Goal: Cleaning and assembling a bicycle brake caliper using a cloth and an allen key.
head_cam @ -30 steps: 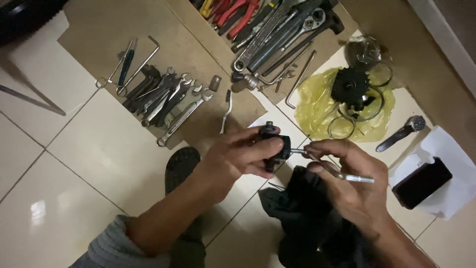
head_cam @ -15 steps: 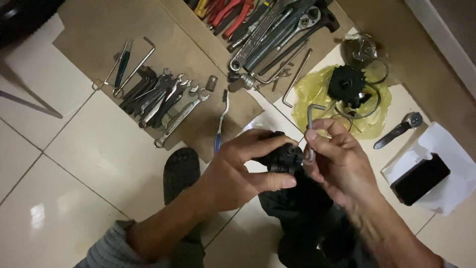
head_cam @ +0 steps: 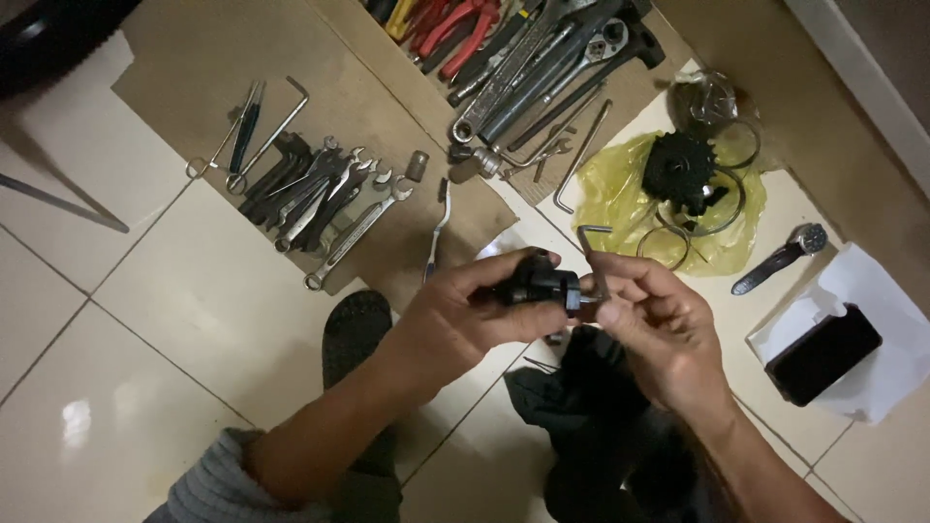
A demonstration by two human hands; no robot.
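My left hand (head_cam: 465,315) grips a small black cylindrical part (head_cam: 539,285) above the tiled floor. My right hand (head_cam: 659,324) pinches an L-shaped hex key (head_cam: 593,254), its short arm pointing up and its tip set into the end of the black part. The two hands touch at the part. Below them lies a dark cloth or bag (head_cam: 601,426), partly hidden by my right wrist.
A cardboard sheet (head_cam: 194,68) holds a row of wrenches (head_cam: 320,199), loose hex keys, red-handled pliers (head_cam: 450,19) and ratchets (head_cam: 552,68). A black sprocket (head_cam: 678,169) with metal rings sits on a yellow plastic bag (head_cam: 620,194). A wristwatch (head_cam: 780,257), a black box on white paper (head_cam: 823,353) and a dark sandal (head_cam: 354,329) lie nearby.
My right hand swapped its hold from a thin pen-like tool pointing right to the hex key, now seated in the black part. Both hands stay together at the centre.
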